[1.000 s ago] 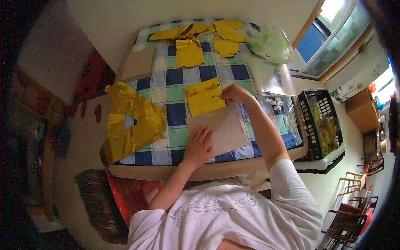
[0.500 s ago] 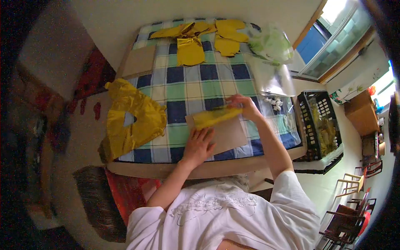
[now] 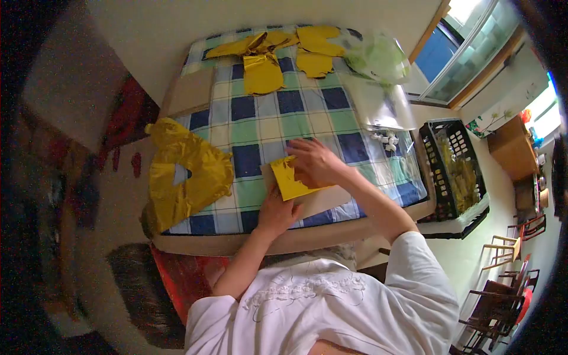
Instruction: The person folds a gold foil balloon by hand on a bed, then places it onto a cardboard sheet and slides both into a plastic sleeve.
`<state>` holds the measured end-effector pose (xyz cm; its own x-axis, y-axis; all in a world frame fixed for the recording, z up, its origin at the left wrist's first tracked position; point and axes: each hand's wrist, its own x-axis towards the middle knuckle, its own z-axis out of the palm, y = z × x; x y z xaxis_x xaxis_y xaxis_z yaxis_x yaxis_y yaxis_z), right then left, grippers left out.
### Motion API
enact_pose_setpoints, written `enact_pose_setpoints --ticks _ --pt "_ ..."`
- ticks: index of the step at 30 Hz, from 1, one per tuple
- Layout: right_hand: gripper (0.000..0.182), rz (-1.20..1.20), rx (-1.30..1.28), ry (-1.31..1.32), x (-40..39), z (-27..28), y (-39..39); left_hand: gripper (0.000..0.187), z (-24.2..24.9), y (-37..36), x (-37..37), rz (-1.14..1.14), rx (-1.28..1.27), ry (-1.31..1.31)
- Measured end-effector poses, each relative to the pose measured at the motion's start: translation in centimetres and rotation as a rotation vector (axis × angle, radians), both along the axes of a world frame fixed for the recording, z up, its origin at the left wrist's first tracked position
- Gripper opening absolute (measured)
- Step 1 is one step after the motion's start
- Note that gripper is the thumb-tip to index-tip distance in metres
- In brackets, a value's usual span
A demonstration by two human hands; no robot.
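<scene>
A folded piece of shiny gold foil material (image 3: 289,185) lies on a tan cardboard sheet (image 3: 331,200) near the bed's front edge. My left hand (image 3: 277,212) rests at its lower left corner, thumb and fingers apart around that corner. Over the foil's upper right side reaches my right hand (image 3: 316,164), its fingers spread and bent downward, hiding part of the foil. A larger gold foil piece (image 3: 192,177) with a hole in it is spread to the left.
More gold foil pieces (image 3: 263,74) lie at the bed's far end, beside clear plastic bags (image 3: 384,106). Another cardboard sheet (image 3: 189,92) sits at far left. Right of the checked bed cover (image 3: 290,127), a black crate (image 3: 441,177) holds gold material.
My right hand has moved left, over the foil. The foil strip that was raised and blurred now lies flatter and squarer on the cardboard. My left hand has shifted slightly down and left.
</scene>
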<state>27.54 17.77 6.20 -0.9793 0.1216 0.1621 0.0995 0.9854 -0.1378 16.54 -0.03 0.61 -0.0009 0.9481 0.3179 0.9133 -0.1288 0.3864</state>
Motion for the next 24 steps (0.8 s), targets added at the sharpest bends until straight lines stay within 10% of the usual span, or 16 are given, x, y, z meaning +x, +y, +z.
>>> enact_pose_setpoints --ticks 7,24 --pt "0.049 -0.119 -0.013 0.060 1.8 -4.2 -1.8 0.045 -0.9 0.2 -0.2 -0.023 0.066 -0.187" --pt "0.038 -0.111 -0.057 0.098 2.0 -2.9 -2.4 0.033 1.7 4.4 -2.6 0.332 0.049 -0.051"
